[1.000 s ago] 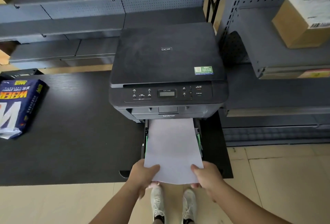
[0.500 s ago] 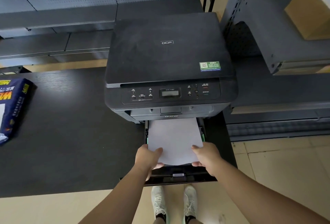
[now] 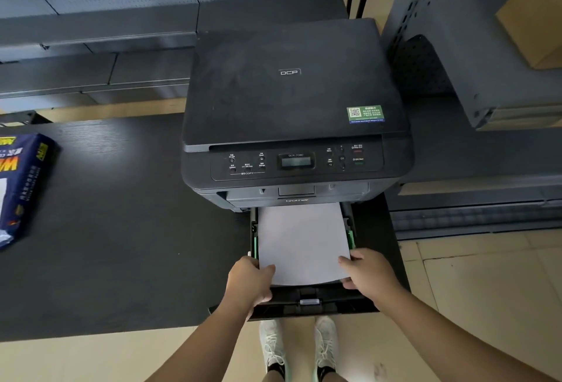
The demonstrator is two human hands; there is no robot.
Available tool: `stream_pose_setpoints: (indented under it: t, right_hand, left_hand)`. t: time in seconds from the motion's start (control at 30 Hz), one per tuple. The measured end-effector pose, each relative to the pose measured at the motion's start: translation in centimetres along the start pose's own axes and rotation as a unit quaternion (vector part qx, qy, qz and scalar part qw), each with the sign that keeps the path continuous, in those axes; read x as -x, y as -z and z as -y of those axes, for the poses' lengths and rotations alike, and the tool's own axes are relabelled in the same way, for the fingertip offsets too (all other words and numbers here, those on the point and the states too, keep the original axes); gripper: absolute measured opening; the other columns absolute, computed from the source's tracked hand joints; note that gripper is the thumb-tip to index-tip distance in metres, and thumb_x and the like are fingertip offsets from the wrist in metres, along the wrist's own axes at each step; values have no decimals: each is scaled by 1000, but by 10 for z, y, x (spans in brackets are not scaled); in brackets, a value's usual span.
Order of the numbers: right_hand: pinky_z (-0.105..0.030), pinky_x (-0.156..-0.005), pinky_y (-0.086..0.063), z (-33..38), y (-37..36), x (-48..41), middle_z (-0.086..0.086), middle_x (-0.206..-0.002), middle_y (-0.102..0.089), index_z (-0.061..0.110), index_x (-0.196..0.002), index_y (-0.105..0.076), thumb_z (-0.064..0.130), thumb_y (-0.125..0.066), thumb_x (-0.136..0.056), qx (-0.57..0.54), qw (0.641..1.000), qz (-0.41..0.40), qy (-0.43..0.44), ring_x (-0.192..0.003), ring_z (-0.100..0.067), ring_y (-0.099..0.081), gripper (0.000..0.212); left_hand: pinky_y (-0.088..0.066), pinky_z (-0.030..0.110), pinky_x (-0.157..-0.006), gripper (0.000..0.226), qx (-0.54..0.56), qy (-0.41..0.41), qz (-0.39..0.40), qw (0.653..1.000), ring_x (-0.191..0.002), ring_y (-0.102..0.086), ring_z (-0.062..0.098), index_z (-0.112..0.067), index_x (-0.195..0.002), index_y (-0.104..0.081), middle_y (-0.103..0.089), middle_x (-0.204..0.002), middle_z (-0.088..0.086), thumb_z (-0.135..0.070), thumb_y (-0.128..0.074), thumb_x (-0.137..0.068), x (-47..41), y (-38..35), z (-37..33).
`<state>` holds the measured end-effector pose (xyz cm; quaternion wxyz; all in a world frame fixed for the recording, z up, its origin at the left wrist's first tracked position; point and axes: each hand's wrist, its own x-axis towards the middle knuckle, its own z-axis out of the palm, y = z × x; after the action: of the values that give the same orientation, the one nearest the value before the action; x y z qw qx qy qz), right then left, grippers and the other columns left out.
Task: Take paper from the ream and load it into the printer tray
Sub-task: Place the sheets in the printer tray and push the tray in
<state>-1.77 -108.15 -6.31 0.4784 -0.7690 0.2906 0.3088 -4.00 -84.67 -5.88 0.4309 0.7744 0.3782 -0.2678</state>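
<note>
Hands, left hand (image 3: pixel 250 279) and right hand (image 3: pixel 366 272), grip paper (image 3: pixel 302 241) over tray (image 3: pixel 319 302).

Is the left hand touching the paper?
Touching. The head view shows the left hand with its thumb lying on the near left corner of the paper over the tray.

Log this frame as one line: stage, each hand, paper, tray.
stage: loading | left hand: grips white paper stack | right hand: grips stack | paper: partly in | black pull-out printer tray: open
</note>
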Motion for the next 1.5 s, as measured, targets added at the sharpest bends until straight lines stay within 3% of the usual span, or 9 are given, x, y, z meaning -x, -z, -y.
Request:
stream_pose_setpoints:
  t: [0.07,0.13,0.37,0.43,0.6,0.77,1.17,1.4,1.5]
  right_hand:
    - [-30,-65,-62,-6,10,3,-6,-90,-72,5,-128,-61,18,-64,-92,33,999,-23,20,-76,-23,-74,39]
    - [-36,-66,-63,-11,19,5,-7,-85,-74,7,-125,-63,16,-65,-89,58,997,-46,33,-74,-24,-74,37]
    - [-20,-77,-49,-15,20,-1,-2,-105,-76,12,-113,-72,22,-67,-89,198,970,-87,114,-90,-13,-69,26]
    - [-23,-77,-53,-14,17,-7,-3,-102,-76,12,-109,-73,22,-68,-89,207,966,-100,116,-88,-15,-69,23]
    - [-31,-61,-57,-10,17,-10,-1,-77,-73,13,-88,-72,32,-68,-88,242,960,-102,101,-66,-13,-68,19]
    - [-23,-42,-33,0,12,-7,3,-64,-56,19,-66,-50,32,-66,-89,293,947,-102,78,-53,-9,-54,31]
    - [-23,-45,-33,-1,7,-18,2,-62,-52,18,-61,-45,11,-63,-86,306,941,-91,116,-52,-9,-46,32]
    - [-26,-48,-36,-5,6,-21,1,-64,-54,17,-62,-47,13,-64,-85,282,949,-90,109,-54,-12,-48,29]
    - [-28,-48,-35,-4,5,-22,-1,-65,-54,15,-62,-47,12,-63,-85,288,947,-94,110,-55,-13,-48,28]
  left_hand:
    - [-45,24,-54,13,-98,-38,-11,994,-66,-63,21,-11,-84,-59,-62,-78,6,-23,-64,-81,3,7,3]
    - [-49,29,-67,29,-144,-63,-21,987,-87,-66,27,-10,-106,-63,-69,-100,7,-27,-63,-83,4,10,6]
    - [-51,32,-87,40,-177,-95,-25,979,-108,-62,29,-10,-125,-59,-67,-119,10,-21,-62,-86,4,1,9]
    - [-51,33,-89,41,-174,-92,-23,980,-111,-62,29,-10,-126,-58,-66,-122,10,-21,-62,-87,3,-3,8]
    - [-50,34,-76,35,-133,-86,-52,986,-98,-64,29,-10,-121,-58,-67,-112,10,-17,-59,-87,3,-5,10]
    - [-40,27,-64,30,-123,-77,-72,987,-77,-53,19,-7,-117,-59,-66,-104,10,-12,-59,-87,1,0,6]
    - [-40,26,-68,40,-137,-107,-82,981,-78,-51,20,-7,-114,-67,-71,-106,12,3,-46,-82,-12,1,12]
    - [-40,24,-54,29,-123,-96,-73,985,-65,-52,18,-1,-105,-68,-64,-76,4,-8,-65,-78,-13,0,10]
    - [-43,28,-64,34,-140,-88,-73,984,-76,-54,22,-4,-110,-67,-71,-101,13,2,-55,-78,-14,-2,6]
